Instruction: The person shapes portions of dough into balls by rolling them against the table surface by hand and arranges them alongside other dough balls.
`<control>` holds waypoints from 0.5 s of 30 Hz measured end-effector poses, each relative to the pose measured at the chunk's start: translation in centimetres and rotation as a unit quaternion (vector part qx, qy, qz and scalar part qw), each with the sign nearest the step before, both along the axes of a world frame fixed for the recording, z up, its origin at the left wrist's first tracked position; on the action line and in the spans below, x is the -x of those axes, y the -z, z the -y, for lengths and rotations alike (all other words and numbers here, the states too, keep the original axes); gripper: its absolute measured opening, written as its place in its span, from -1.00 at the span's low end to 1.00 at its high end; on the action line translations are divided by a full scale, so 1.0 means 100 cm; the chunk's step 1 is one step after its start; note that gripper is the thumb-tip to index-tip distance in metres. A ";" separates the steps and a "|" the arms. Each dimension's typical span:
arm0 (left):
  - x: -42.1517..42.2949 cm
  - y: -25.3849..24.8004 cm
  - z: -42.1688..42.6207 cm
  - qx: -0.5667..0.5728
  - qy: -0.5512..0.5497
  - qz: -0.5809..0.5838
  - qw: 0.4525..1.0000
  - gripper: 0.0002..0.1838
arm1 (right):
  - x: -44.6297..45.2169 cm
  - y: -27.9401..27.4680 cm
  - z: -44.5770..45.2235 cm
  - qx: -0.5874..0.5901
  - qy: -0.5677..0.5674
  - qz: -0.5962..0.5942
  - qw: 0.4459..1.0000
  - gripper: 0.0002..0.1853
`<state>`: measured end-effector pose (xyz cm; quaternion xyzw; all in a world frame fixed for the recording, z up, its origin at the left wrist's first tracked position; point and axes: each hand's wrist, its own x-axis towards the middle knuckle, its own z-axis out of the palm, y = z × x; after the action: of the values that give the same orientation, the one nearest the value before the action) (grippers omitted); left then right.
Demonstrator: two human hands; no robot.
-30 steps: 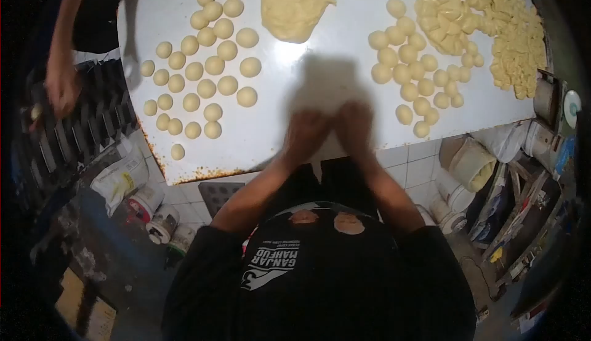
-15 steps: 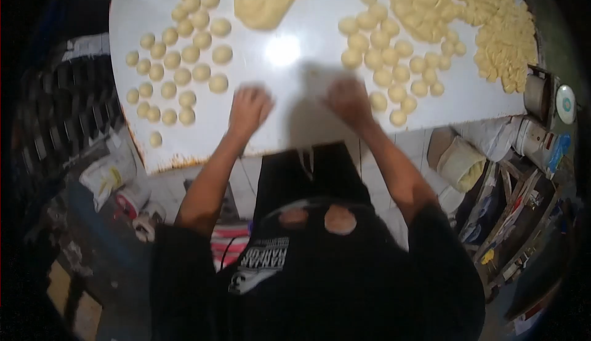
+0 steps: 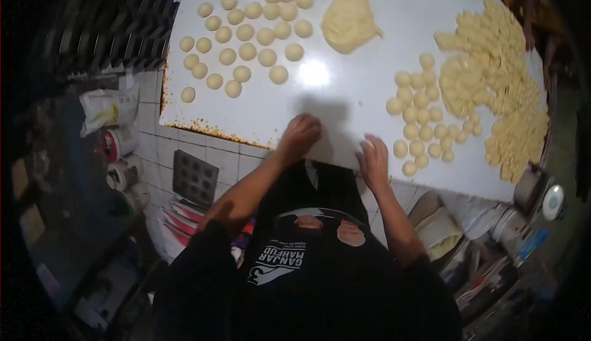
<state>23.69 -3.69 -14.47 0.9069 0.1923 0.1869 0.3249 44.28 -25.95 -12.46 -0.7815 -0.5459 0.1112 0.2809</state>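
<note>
My left hand [image 3: 300, 136] is over the near edge of the white table [image 3: 345, 88], its fingers curled inward. What lies under those fingers, if anything, is hidden. To its right, also at the edge, my right hand [image 3: 373, 158] is bent at the knuckles, with fingers apart and no object visible in it. Nearest to that hand are round dough balls [image 3: 409, 168] grouped on the right of the table. More dough balls [image 3: 278, 74] are spread over the left side. A large lump of dough [image 3: 349, 20] lies beyond both hands.
Cut dough pieces [image 3: 514, 104] are heaped at the right. Another person's arm [image 3: 529, 21] shows at the far right corner. Dark stacked trays [image 3: 117, 27] stand left of the table. On the floor are a white sack [image 3: 109, 108], buckets [image 3: 120, 143] and a molded pan [image 3: 194, 176].
The view has turned, so the table and dough appear shifted right. Both hands are now nearer the table's front edge. My right hand is farther from the right dough balls, its fingers more spread.
</note>
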 end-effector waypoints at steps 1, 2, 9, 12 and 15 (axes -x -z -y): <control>0.020 0.005 -0.016 0.031 0.035 -0.034 0.998 -0.75 | -0.011 -0.006 0.010 0.033 -0.026 0.000 0.999 -0.52; 0.019 -0.005 -0.029 -0.176 -0.008 -0.002 0.984 -0.83 | -0.018 -0.020 -0.005 0.063 -0.012 -0.022 0.998 -0.54; 0.012 -0.027 -0.018 0.037 -0.062 0.041 0.997 -0.72 | 0.022 -0.072 -0.250 0.051 0.024 -0.164 0.985 -0.47; 0.046 -0.016 -0.049 0.027 -0.027 0.067 0.997 -0.58 | 0.034 -0.038 -0.235 -0.045 0.015 -0.029 0.998 -0.48; 0.022 -0.049 -0.059 0.185 -0.192 0.033 0.963 -0.52 | 0.025 -0.055 -0.196 -0.023 0.085 -0.085 0.992 -0.61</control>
<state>21.49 2.18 -9.60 0.7704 0.3833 0.2368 0.4511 41.75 -6.39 -6.97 -0.8063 -0.4537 0.1405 0.3527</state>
